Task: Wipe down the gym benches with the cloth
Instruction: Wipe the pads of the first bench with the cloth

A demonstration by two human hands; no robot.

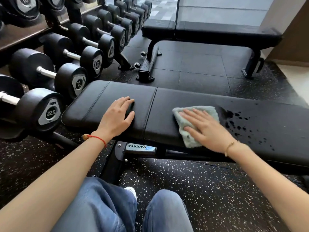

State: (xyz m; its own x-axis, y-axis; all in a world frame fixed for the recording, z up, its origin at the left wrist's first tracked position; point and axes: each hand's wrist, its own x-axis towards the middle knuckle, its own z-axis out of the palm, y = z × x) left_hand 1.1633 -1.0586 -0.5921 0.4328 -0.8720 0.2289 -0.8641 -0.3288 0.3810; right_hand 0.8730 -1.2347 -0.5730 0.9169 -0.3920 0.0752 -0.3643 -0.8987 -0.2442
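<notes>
A black padded gym bench [167,101] runs left to right just in front of me. My left hand [117,117] rests on its shorter left pad, fingers bent and pressing the padding. My right hand [205,129] lies flat with straight fingers on a pale green cloth [189,139], pressing it onto the longer right pad near the front edge. Dark wet droplets [239,121] speckle the pad to the right of the cloth. A second black bench [209,30] stands farther back by the window.
A rack of black dumbbells [75,64] lines the left side, its nearest weights close to the bench's left end. Speckled rubber floor [200,190] lies around my knees [107,206]. A wall corner [292,39] stands at the right.
</notes>
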